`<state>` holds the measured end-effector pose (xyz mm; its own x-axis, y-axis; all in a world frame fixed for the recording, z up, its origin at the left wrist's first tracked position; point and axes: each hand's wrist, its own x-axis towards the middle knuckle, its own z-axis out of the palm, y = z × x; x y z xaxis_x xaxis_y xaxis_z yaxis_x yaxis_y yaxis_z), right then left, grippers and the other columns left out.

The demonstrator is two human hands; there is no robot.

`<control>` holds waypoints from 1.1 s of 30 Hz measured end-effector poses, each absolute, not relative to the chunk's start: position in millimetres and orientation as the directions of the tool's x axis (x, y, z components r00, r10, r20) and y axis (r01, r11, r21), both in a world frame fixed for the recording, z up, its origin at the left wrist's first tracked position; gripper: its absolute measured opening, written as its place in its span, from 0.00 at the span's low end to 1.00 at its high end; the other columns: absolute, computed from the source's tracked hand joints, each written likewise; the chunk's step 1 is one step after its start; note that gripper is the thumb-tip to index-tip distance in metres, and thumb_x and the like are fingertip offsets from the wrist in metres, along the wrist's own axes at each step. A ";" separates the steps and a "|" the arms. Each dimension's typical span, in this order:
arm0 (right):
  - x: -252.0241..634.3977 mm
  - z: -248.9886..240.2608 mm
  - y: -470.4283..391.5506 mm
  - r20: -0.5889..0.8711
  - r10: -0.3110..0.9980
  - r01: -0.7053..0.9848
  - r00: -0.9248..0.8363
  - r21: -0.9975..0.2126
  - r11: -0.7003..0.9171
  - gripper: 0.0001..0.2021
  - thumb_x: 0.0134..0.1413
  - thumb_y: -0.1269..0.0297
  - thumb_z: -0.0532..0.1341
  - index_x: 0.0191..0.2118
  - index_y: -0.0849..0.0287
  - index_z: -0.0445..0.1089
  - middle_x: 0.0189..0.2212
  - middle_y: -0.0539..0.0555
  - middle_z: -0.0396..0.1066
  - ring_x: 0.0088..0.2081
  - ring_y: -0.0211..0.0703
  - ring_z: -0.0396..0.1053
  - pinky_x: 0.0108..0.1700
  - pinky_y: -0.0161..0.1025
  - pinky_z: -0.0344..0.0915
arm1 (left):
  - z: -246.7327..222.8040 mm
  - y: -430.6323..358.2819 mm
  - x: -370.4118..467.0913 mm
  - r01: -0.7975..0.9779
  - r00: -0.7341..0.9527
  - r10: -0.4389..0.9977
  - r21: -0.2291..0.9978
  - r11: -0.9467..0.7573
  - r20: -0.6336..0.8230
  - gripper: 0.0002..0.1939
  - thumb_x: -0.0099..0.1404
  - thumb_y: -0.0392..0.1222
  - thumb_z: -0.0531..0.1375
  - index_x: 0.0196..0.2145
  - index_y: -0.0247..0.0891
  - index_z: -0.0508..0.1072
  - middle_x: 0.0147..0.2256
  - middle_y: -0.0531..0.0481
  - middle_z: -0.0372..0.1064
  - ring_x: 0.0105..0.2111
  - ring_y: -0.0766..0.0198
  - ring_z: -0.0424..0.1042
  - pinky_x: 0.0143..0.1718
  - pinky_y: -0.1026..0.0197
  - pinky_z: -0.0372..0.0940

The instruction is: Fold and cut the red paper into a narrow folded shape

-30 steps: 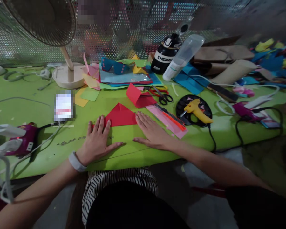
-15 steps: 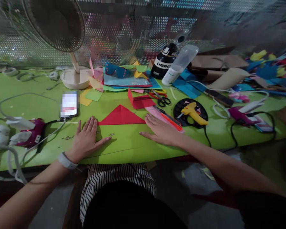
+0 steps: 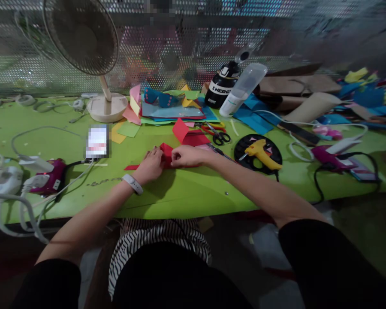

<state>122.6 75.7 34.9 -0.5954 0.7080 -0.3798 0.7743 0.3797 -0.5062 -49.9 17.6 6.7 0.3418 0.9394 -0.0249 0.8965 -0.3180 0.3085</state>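
Red paper (image 3: 167, 151) folded in part
Left hand (image 3: 152, 164) lies across it, grasping nothing; right hand (image 3: 187, 156) curls, grip unclear; remaining folds unclear.

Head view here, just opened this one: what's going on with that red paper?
A person has both hands on a folded sheet of red paper lying on the green table. The left hand rests over its left part, one corner showing beyond it; the right hand, fingers curled, is close beside. What the fingertips grip is too small to tell. A yellow glue gun lies off to the right.
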 end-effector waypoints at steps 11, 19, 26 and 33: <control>119.6 36.1 81.2 -0.474 0.637 0.775 -0.608 -0.528 0.348 0.09 0.52 0.61 0.65 0.28 0.59 0.67 0.24 0.50 0.72 0.26 0.36 0.69 0.29 0.32 0.60 | 1.3 24.2 -59.5 0.883 0.384 0.907 0.356 -0.306 -0.173 0.24 0.68 0.46 0.48 0.58 0.31 0.60 0.69 0.32 0.39 0.69 0.49 0.36 0.67 0.42 0.41; 125.8 32.2 89.8 -0.559 0.592 0.773 -0.580 -0.607 0.184 0.13 0.48 0.64 0.70 0.24 0.60 0.65 0.21 0.49 0.70 0.25 0.37 0.70 0.29 0.34 0.66 | -3.2 26.7 -60.5 0.890 0.379 0.909 0.336 -0.308 -0.173 0.32 0.68 0.55 0.49 0.61 0.30 0.56 0.68 0.28 0.36 0.69 0.47 0.35 0.66 0.41 0.42; 161.2 34.0 89.1 -0.597 0.668 0.845 -0.444 -0.527 0.090 0.20 0.38 0.55 0.75 0.25 0.60 0.65 0.21 0.47 0.70 0.22 0.36 0.70 0.28 0.34 0.66 | -4.4 24.2 -48.6 0.903 0.296 0.945 0.364 -0.229 -0.140 0.44 0.66 0.58 0.51 0.68 0.26 0.40 0.69 0.28 0.34 0.69 0.46 0.33 0.67 0.41 0.38; 187.4 39.1 90.7 -0.640 0.650 0.869 -0.410 -0.491 0.066 0.21 0.38 0.51 0.74 0.23 0.60 0.66 0.20 0.48 0.69 0.22 0.36 0.70 0.27 0.33 0.65 | 0.7 26.1 -63.9 0.899 0.278 0.945 0.393 -0.194 -0.169 0.47 0.65 0.58 0.52 0.69 0.28 0.37 0.69 0.28 0.31 0.69 0.45 0.30 0.66 0.40 0.38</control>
<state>187.4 90.7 39.1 -0.4105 0.6500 -0.6396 0.8688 0.0658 -0.4907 -63.9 26.1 0.7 0.2784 0.9455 -0.1690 0.8988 -0.1945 0.3928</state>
